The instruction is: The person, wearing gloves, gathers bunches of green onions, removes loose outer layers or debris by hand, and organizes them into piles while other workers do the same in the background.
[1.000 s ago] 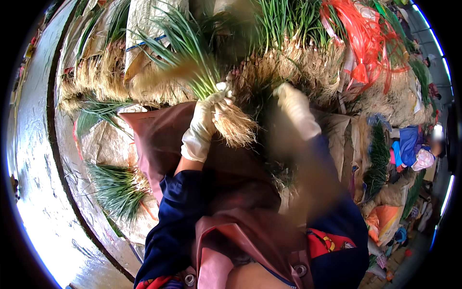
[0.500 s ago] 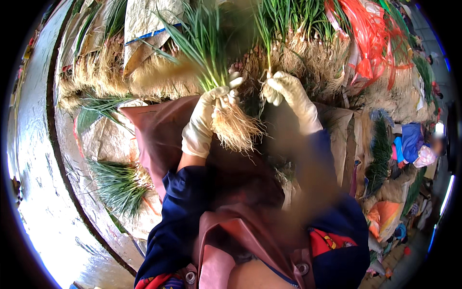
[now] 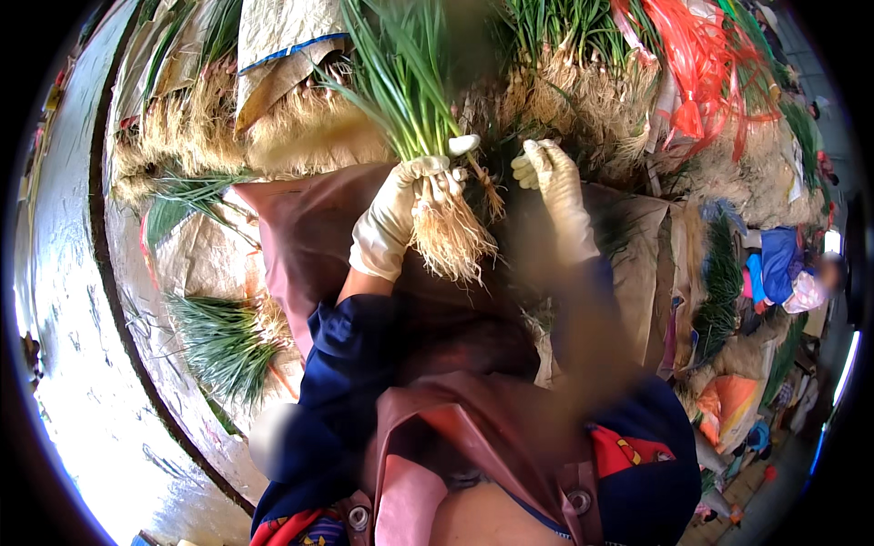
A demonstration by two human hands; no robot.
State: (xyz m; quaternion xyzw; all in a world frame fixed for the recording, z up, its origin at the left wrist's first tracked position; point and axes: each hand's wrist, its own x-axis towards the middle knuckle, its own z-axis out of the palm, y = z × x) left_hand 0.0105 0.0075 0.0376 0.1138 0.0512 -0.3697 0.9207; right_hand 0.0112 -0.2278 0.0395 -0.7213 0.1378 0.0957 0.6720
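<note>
My gloved left hand (image 3: 393, 205) is closed round a bunch of spring onions (image 3: 419, 100), green leaves pointing away from me. Below the fist hang their pale bulbs and long tan roots (image 3: 452, 237). One single stalk (image 3: 487, 182) slants out at the right of the bunch, its root end apart from the others, with the left thumb across it. To the right, my gloved right hand (image 3: 553, 187) is raised with loosely bent fingers, slightly apart and with nothing visible in them. A brown apron (image 3: 309, 227) spreads under both hands.
Rows of rooted spring onions (image 3: 569, 91) stand along the far side, partly wrapped in pale sacking (image 3: 287, 27). Red plastic strips (image 3: 696, 73) hang at far right. Another bunch (image 3: 223, 341) lies on sacking at left. A person (image 3: 797, 278) is at the right edge.
The single stalk has passed from my right hand to the bunch in my left. My right hand has let go and moved slightly right, its fingers loosened.
</note>
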